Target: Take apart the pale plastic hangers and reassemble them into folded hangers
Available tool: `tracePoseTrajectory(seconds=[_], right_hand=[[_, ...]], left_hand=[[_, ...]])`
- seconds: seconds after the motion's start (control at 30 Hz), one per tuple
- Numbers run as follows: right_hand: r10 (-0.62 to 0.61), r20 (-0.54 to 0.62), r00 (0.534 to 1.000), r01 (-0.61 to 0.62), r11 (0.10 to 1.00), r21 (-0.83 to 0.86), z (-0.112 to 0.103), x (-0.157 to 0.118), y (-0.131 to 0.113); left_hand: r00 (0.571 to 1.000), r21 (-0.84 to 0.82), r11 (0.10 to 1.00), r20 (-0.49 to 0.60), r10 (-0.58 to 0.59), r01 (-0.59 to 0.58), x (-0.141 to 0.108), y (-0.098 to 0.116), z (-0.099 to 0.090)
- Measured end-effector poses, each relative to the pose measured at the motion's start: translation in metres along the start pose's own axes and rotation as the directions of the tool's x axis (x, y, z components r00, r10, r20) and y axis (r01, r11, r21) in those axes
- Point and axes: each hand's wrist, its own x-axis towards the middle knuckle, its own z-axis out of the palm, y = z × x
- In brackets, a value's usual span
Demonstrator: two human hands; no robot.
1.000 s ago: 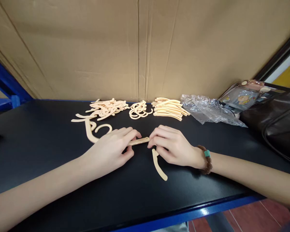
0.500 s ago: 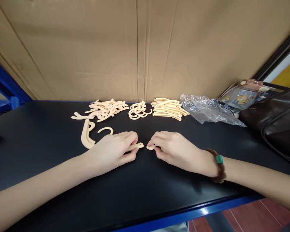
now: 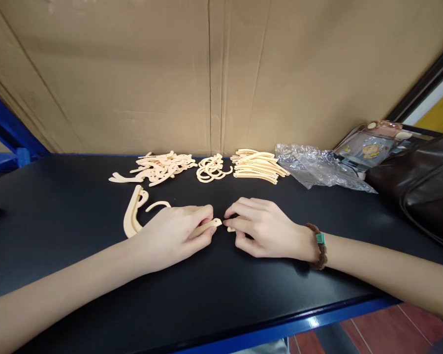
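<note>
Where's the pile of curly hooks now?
In the head view, the pile of curly hooks is at the back of the black table, near the middle, between the tangled pile on its left and the long strips on its right.

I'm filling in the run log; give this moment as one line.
left hand: pinches strip | right hand: at half-hidden piece | strip, piece: apart | behind: curvy pile, hook pile, slat pile

Shiny black worktop (image 3: 221,295), big ol' cardboard wall (image 3: 133,73) behind it, blue frame (image 3: 7,123) off left, reddish tiled floor (image 3: 391,329) below.
</note>
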Motion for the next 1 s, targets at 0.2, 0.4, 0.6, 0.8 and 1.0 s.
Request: tracePoseTrajectory(seconds=[0.2, 0.4, 0.6, 0.8, 1.0], right_hand=[[0.000, -0.006, 1.000, 0.000, 1.000, 0.012, -0.0019, 0.0008, 0.0013], [-0.027, 0.007, 1.000, 0.027, 0.998, -0.053, 0.0051, 0.0027, 0.0049], [0.075, -0.008, 0.997, -0.074, 0.991, 0.111, 0.0041, 0.0019, 0.0053], [0.309, 0.136, 0.941, -0.337, 0.879, 0.337, -0.0005, 0.0022, 0.0029], [0.327, 0.151, 0.933, -0.360, 0.835, 0.415, -0.0001, 0.0052, 0.0025]], left_hand=[[0.998, -0.046, 0.997, 0.021, -0.061, 0.062, 0.0024, 0.0013, -0.0010], [0.991, -0.126, 0.983, 0.014, -0.136, 0.137, 0.0024, 0.0038, -0.0010], [0.985, -0.281, 0.945, 0.072, -0.155, 0.169, 0.0003, 0.0070, -0.0005], [0.984, -0.298, 0.940, 0.108, -0.140, 0.166, -0.0007, 0.0076, -0.0019], [0.981, -0.257, 0.953, 0.153, -0.122, 0.159, 0.0004, 0.0075, -0.0050]])
